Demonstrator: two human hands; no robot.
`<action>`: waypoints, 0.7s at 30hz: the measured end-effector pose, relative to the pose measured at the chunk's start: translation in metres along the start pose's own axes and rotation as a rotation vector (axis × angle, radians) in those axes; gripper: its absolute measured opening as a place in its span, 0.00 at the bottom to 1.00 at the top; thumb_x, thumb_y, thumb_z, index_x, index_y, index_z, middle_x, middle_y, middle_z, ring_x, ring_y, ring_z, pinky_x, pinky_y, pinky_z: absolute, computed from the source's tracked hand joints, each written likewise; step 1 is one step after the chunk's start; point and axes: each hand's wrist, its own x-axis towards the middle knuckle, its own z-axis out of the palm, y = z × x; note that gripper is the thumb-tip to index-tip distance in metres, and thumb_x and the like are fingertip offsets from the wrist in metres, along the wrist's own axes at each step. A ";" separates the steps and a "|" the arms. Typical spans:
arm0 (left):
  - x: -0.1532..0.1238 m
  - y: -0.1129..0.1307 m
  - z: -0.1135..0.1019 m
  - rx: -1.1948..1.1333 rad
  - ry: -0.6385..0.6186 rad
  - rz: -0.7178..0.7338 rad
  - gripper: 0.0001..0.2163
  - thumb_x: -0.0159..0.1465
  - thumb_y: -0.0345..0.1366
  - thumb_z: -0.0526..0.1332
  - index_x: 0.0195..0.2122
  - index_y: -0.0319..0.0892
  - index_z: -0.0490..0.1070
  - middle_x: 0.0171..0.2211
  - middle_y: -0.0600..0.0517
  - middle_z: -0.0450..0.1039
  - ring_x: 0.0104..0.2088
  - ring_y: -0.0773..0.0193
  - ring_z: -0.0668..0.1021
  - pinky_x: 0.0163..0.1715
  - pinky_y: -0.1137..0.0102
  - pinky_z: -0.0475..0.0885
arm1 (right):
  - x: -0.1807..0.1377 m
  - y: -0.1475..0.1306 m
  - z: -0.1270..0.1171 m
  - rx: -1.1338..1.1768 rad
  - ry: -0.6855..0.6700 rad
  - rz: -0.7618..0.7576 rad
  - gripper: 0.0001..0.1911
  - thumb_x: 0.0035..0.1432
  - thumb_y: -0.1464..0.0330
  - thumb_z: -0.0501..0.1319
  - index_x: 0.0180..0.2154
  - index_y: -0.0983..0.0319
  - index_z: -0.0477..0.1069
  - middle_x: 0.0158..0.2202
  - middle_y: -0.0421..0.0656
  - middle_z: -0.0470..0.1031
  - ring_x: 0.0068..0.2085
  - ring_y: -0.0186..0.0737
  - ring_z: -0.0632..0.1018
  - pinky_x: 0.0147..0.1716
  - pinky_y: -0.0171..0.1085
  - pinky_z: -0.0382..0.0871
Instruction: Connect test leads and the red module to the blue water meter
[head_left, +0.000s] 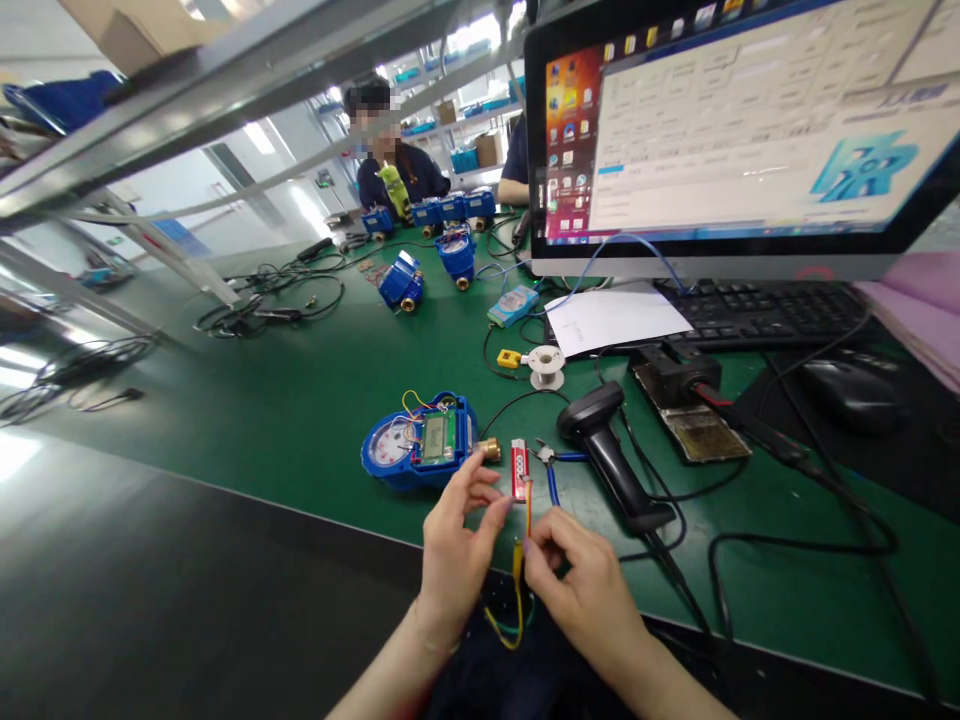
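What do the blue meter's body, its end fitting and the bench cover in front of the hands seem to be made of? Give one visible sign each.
Blue meter: probably glossy moulded plastic, given its even colour and soft highlights. End fitting: likely brass, given its yellow metallic shine. Bench cover: apparently a matte green rubber or vinyl mat, flat with dull reflections.
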 end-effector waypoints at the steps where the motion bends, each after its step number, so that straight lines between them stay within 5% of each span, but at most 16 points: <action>1: 0.000 0.000 -0.004 -0.114 -0.069 -0.153 0.15 0.61 0.39 0.60 0.48 0.41 0.68 0.35 0.49 0.74 0.32 0.67 0.77 0.35 0.74 0.75 | 0.001 0.001 0.004 -0.055 0.030 -0.032 0.09 0.58 0.72 0.52 0.25 0.61 0.61 0.22 0.38 0.65 0.24 0.29 0.68 0.23 0.29 0.60; 5: -0.002 -0.002 -0.010 -0.383 -0.231 -0.423 0.11 0.57 0.42 0.64 0.33 0.38 0.75 0.30 0.49 0.75 0.32 0.66 0.76 0.35 0.76 0.72 | 0.002 0.005 0.017 -0.276 0.006 -0.156 0.09 0.60 0.73 0.50 0.28 0.62 0.65 0.25 0.41 0.68 0.26 0.34 0.71 0.26 0.32 0.61; 13: 0.000 -0.013 -0.005 -0.718 0.011 -0.623 0.13 0.46 0.40 0.72 0.29 0.39 0.75 0.25 0.53 0.72 0.27 0.73 0.71 0.31 0.80 0.67 | 0.015 0.014 0.006 -0.189 -0.119 0.015 0.11 0.64 0.66 0.51 0.32 0.61 0.68 0.28 0.40 0.71 0.28 0.33 0.73 0.28 0.31 0.63; 21: 0.001 -0.011 -0.004 -0.736 0.056 -0.642 0.16 0.44 0.41 0.73 0.30 0.37 0.75 0.25 0.51 0.71 0.27 0.72 0.70 0.31 0.79 0.66 | 0.050 0.048 0.038 -0.858 -0.008 0.026 0.11 0.57 0.64 0.58 0.40 0.64 0.65 0.30 0.50 0.71 0.31 0.46 0.75 0.24 0.36 0.66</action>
